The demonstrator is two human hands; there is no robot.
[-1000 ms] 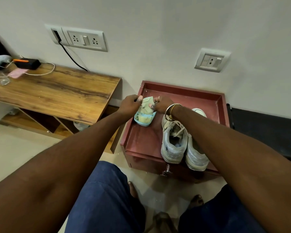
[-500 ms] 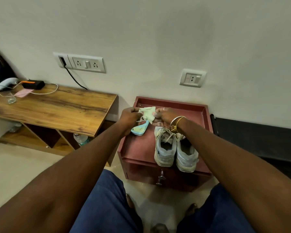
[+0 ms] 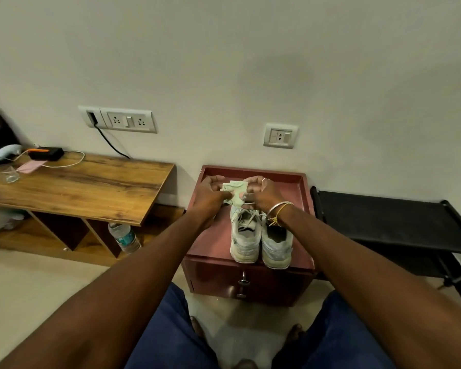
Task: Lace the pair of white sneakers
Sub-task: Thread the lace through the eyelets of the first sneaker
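Two white sneakers stand side by side, heels toward me, on a maroon cabinet (image 3: pixel 305 206). The left sneaker (image 3: pixel 244 239) has loose laces over its tongue; the right sneaker (image 3: pixel 276 245) is partly covered by my right wrist. Behind their toes, my left hand (image 3: pixel 210 195) and my right hand (image 3: pixel 262 194) both grip a small pale green item (image 3: pixel 234 191), crumpled between the fingers. I cannot tell what that item is. My right wrist wears bangles.
A wooden desk (image 3: pixel 72 187) with a black box and cables stands at the left, with a water bottle (image 3: pixel 124 237) under it. At the right is a black folding stand (image 3: pixel 389 219). Wall sockets sit above. My knees and bare feet are below.
The view has tilted up and pulled back. Both hands keep hold of the pale green item and have carried it from left of the sneakers to just behind their toes.
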